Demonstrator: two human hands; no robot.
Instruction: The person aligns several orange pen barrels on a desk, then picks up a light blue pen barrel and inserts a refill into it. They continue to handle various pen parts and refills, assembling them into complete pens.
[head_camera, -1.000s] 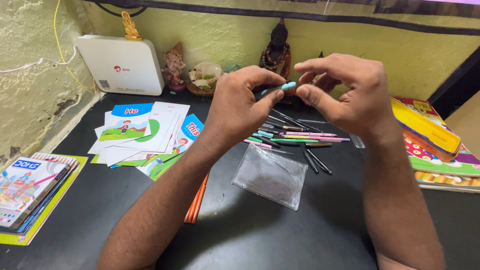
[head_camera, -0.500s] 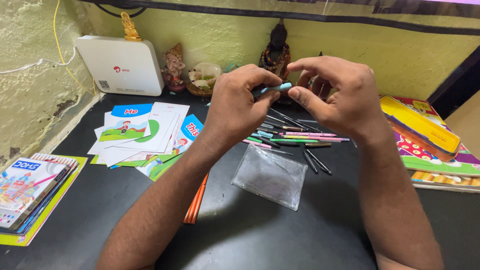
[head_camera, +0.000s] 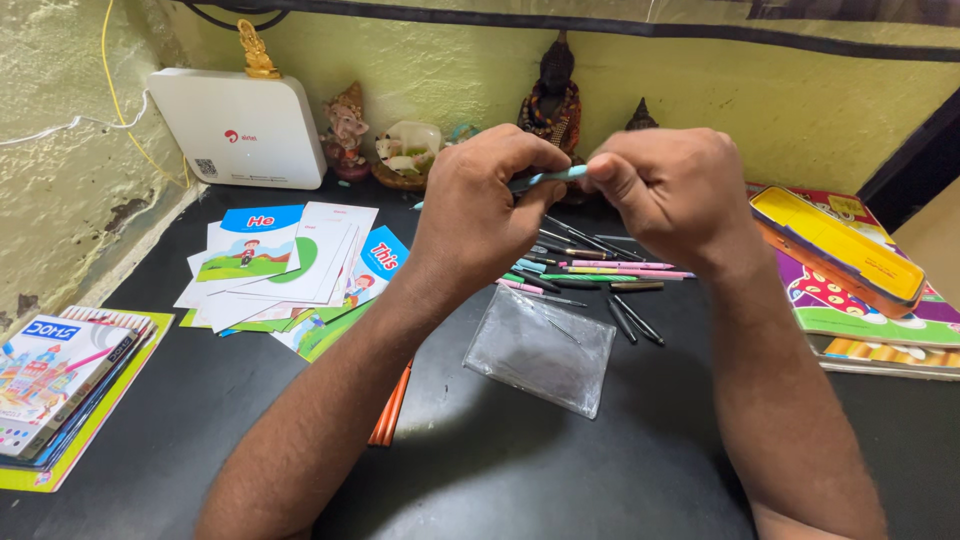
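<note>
Black desk (head_camera: 520, 470) — open foreground (pens (head_camera: 600, 270) beyond)

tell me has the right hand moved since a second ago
Yes. The right hand has closed into a fist on the light blue pen, its fingers curled lower against the fixed dark seated figurine.
</note>
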